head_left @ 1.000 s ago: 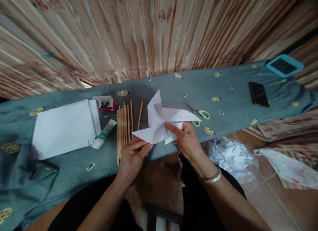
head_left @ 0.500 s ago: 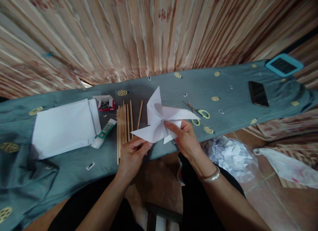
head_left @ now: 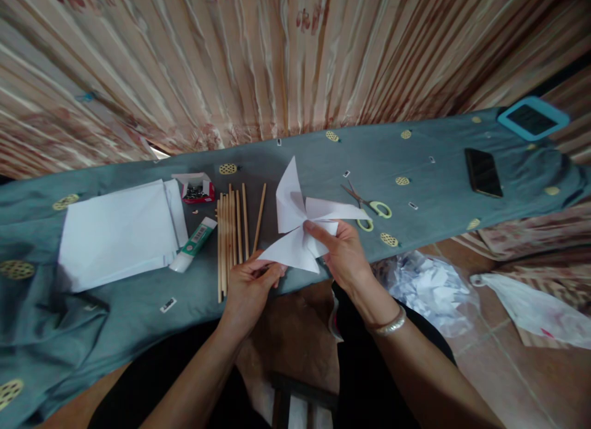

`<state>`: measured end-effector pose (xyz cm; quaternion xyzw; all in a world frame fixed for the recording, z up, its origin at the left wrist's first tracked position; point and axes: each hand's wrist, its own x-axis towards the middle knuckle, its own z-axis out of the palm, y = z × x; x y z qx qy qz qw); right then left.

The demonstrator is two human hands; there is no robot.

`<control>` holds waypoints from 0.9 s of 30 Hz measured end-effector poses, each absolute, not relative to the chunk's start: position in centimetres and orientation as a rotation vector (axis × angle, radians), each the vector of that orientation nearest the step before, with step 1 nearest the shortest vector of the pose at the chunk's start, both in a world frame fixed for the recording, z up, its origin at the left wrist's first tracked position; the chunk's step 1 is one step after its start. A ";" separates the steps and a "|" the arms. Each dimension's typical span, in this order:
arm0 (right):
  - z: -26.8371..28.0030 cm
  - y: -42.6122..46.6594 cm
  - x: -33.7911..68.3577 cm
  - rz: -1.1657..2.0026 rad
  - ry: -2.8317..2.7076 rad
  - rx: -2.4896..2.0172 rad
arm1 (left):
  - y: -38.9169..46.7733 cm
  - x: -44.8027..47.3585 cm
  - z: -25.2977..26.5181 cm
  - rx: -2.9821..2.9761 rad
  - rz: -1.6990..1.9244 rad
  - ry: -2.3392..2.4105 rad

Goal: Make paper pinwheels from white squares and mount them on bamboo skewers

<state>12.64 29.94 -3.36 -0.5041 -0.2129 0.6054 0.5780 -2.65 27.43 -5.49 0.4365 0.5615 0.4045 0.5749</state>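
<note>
Both of your hands hold the white paper pinwheel (head_left: 302,223) just above the near edge of the surface (head_left: 415,164), which is draped in grey-blue cloth. Your right hand (head_left: 344,256) has its fingers (head_left: 318,232) closed on the pinwheel's centre, thumb on top where the folded points meet. Your left hand (head_left: 249,287) has its fingers pinched on the lower left blade from below.

Compared with half a second ago, the lower left blade has swung inward: its tip then reached out over the sticks, and now it sits closer to your left hand, pointing down toward the table edge. The upper blade stands a little higher and the whole pinwheel has turned slightly. Your hands have hardly shifted their grip.

Just left of the pinwheel lie the wooden sticks (head_left: 231,229) in a row, then a glue tube (head_left: 194,244), a small red box of pins (head_left: 196,189) and a stack of white paper (head_left: 120,232). Scissors (head_left: 369,204) with pale green handles lie just right of it, unmoved. Farther right rests a dark phone (head_left: 483,172).
</note>
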 end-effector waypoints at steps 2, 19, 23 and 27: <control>-3.4 30.0 12.6 1.413 -0.497 -1.166 | 27.5 -2.7 -5.7 0.999 0.955 1.317; -3.1 30.6 13.3 1.357 -0.437 -1.174 | 28.9 -4.2 -6.2 1.102 1.103 1.342; -3.2 30.8 13.4 1.346 -0.443 -1.185 | 28.9 -4.8 -6.0 1.183 1.054 1.375; -3.1 30.9 13.6 1.345 -0.463 -1.170 | 29.2 -4.9 -5.0 1.216 1.109 1.366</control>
